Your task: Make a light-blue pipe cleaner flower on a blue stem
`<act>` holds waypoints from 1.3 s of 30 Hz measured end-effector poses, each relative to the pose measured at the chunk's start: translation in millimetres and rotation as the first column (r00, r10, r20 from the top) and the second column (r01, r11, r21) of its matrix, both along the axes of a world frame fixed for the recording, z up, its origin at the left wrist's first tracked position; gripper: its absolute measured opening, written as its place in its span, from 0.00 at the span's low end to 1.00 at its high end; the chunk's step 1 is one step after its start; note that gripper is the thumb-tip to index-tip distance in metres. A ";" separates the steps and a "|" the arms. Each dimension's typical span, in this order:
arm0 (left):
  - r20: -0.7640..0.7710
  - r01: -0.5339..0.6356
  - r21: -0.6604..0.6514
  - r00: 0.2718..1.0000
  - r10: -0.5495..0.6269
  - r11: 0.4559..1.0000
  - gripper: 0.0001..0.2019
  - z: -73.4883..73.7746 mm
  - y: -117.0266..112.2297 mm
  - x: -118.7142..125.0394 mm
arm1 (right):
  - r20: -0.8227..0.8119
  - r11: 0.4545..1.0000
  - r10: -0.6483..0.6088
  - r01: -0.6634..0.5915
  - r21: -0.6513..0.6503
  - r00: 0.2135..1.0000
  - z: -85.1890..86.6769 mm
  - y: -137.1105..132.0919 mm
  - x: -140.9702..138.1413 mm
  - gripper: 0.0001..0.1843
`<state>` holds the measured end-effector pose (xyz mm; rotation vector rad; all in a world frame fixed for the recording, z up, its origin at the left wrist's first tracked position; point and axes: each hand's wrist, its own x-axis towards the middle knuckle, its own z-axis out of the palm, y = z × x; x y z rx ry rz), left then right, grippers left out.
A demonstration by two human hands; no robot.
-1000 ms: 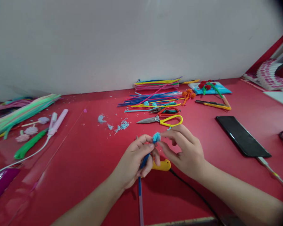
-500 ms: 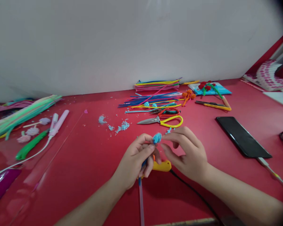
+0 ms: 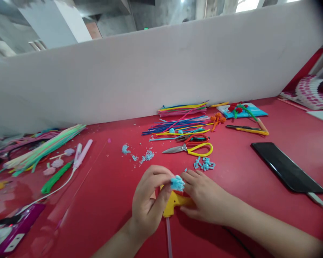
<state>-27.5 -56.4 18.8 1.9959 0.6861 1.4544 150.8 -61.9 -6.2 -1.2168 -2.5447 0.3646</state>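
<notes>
The left hand [image 3: 152, 204] pinched a light-blue tuft [image 3: 177, 183] — the right hand [image 3: 206, 195] straddled the yellow glue gun's [image 3: 171, 205] handle, its grip closure indeterminable.

The glue gun [image 3: 174, 202] lies before scissors [image 3: 185, 147], left of phone [image 3: 288, 167].

We take this for a craft workshop: on the red table [image 3: 110, 200] we see bundled pipe cleaners [image 3: 183, 108], scissors [image 3: 184, 147], blue clippings [image 3: 148, 156] and 1 yellow glue gun [image 3: 173, 205]. Beyond 1 white partition [image 3: 123, 79], we make out grey walls [image 3: 169, 14] and 1 pale pillar [image 3: 47, 25].
</notes>
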 end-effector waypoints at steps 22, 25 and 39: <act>0.105 -0.284 -0.241 0.943 0.316 0.928 0.08 10.6 3.0 -1.2 | -0.323 0.961 -0.262 0.275 -0.007 0.909 9.4 4.5 19.2 0.13; 0.082 -0.295 -0.204 0.945 0.317 0.933 0.08 11.6 3.2 -3.3 | -0.494 0.954 -0.220 0.290 0.069 0.841 13.0 5.9 23.5 0.09; 0.044 -0.167 0.019 0.985 0.167 0.986 0.08 -0.8 6.1 -7.6 | -0.667 0.862 -0.479 0.451 -0.234 0.571 -6.3 22.7 26.6 0.07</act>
